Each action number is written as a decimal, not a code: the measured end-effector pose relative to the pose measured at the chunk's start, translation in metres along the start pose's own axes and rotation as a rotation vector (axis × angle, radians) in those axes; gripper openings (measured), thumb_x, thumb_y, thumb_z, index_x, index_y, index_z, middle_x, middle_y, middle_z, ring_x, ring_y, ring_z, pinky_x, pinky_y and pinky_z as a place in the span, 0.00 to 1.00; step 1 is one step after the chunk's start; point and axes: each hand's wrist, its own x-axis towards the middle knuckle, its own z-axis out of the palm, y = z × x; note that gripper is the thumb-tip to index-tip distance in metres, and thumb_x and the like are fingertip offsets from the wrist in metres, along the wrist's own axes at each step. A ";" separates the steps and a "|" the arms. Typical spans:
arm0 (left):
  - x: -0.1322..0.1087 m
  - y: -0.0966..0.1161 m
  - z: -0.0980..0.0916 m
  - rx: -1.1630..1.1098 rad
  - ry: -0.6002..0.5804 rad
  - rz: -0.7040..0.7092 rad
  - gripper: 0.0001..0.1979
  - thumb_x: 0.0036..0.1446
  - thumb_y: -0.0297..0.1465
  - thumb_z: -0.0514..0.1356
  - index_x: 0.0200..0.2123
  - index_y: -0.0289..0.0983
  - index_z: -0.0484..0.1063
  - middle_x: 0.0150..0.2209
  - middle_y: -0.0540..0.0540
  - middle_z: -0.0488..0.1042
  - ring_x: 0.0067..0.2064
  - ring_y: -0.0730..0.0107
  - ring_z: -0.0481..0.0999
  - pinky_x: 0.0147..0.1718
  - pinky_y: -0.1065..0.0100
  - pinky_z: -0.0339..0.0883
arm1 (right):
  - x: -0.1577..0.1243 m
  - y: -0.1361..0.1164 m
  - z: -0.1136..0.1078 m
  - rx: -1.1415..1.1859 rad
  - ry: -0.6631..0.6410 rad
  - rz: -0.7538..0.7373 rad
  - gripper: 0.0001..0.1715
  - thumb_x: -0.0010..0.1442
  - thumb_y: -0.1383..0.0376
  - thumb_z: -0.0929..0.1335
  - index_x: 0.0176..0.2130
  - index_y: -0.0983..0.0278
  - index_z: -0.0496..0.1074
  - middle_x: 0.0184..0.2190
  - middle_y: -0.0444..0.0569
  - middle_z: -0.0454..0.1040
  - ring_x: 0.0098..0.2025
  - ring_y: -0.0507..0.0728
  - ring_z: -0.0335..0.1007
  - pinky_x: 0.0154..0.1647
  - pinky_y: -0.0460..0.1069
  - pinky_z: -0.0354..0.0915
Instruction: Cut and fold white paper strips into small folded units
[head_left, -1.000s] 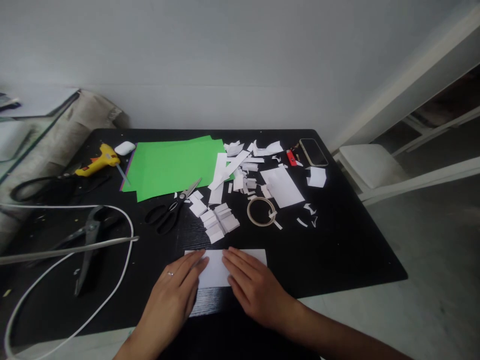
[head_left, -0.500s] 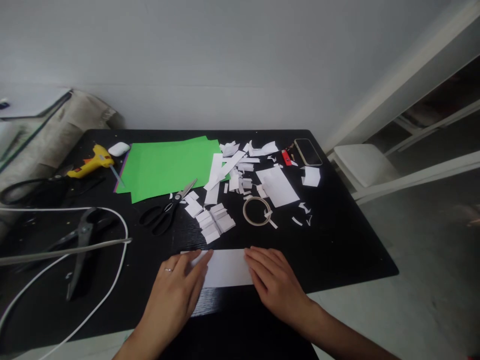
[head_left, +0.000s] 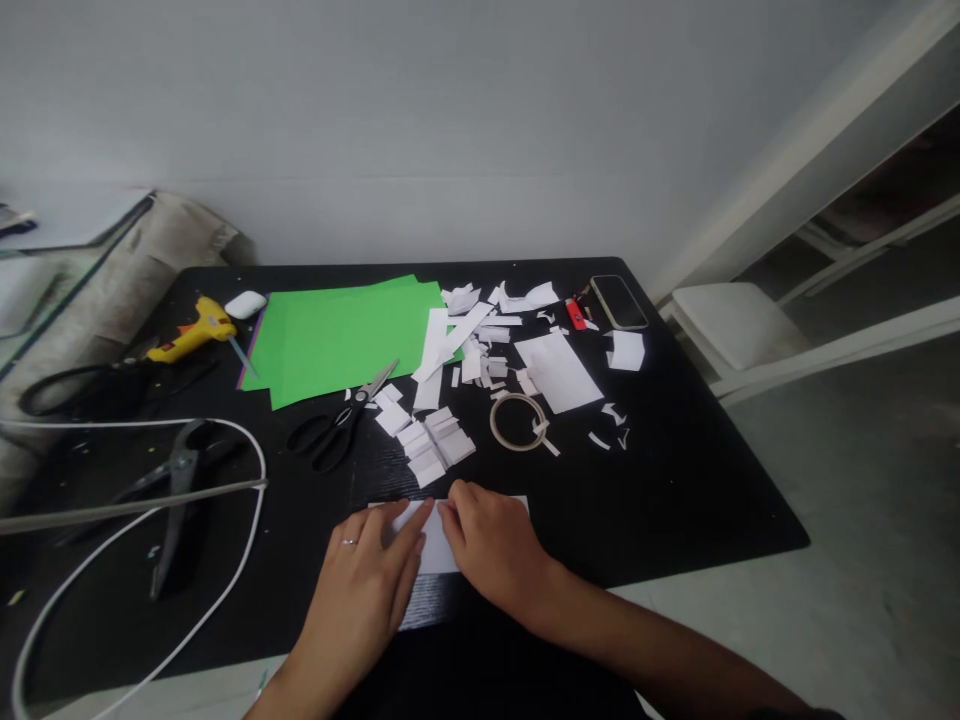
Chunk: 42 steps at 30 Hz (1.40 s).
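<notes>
A white strip of paper [head_left: 439, 557] lies lengthwise near the front edge of the black table, under both hands. My left hand [head_left: 367, 565] rests on its left part with fingers stretched and slightly spread; a ring shows on one finger. Close beside those fingertips, my right hand [head_left: 495, 550] has curled fingers, with thumb and forefinger at the strip's far edge near its middle. The right hand covers much of the strip's right half. Just beyond the strip are folded white paper pieces [head_left: 437, 447] and black-handled scissors [head_left: 341, 420].
Green sheets [head_left: 337, 335] lie at the back, with a yellow glue gun [head_left: 195, 330] to their left. A white cable [head_left: 251, 540] loops over pliers-like tool [head_left: 180, 490]. Paper scraps surround a tape ring [head_left: 495, 425]. A red lighter [head_left: 575, 314] and phone [head_left: 619, 302] are back right.
My right hand has slid left along the paper's far edge, its fingers now curled, until it is next to my left hand. The left hand stays on the paper. The view has shifted slightly.
</notes>
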 end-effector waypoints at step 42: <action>0.031 0.015 -0.007 -0.245 -0.063 0.007 0.10 0.68 0.26 0.55 0.47 0.38 0.75 0.40 0.42 0.75 0.40 0.58 0.76 0.40 0.57 0.73 | -0.032 0.043 -0.016 0.291 0.171 -0.129 0.06 0.68 0.71 0.68 0.37 0.62 0.72 0.33 0.47 0.77 0.35 0.55 0.74 0.37 0.49 0.68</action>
